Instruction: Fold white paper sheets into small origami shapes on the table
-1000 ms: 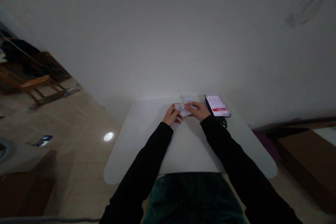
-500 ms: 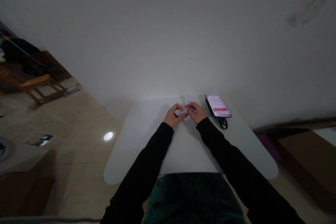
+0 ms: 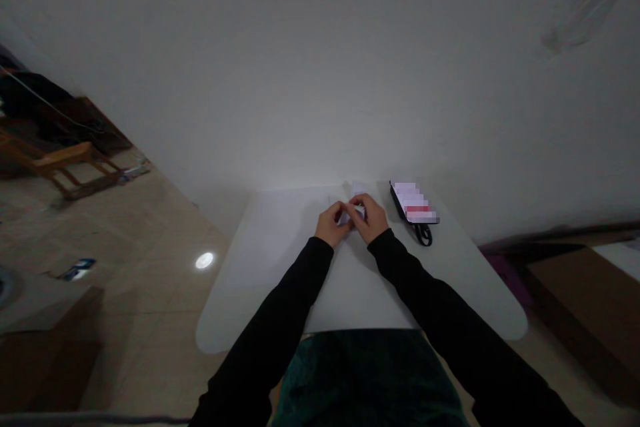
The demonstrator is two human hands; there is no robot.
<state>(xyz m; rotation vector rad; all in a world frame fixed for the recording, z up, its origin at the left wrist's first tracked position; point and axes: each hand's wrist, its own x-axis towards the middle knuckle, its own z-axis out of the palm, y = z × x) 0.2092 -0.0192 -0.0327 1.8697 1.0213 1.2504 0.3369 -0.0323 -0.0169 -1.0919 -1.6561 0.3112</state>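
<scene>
Over the far middle of the white table (image 3: pixel 360 300), my left hand (image 3: pixel 330 227) and my right hand (image 3: pixel 372 220) meet, fingertips touching. Between them is a small folded white piece of paper (image 3: pixel 344 217), mostly covered by the fingers. Both hands are closed on it in a pinch. Just behind my right hand lies another pale, crumpled-looking white piece (image 3: pixel 358 187); its kind is unclear. A large white sheet (image 3: pixel 270 233) lies flat on the table's left part.
Right of my hands is a phone (image 3: pixel 415 203) with a lit, blurred screen, and a black cable (image 3: pixel 424 235) beside it. A white wall (image 3: pixel 320 80) rises behind the table. A wooden chair (image 3: pixel 67 159) stands far left, a brown box (image 3: pixel 585 307) at right.
My hands have drawn closer together, the right one moving slightly left so its fingers overlap the left fingertips. Less of the white paper shows between them.
</scene>
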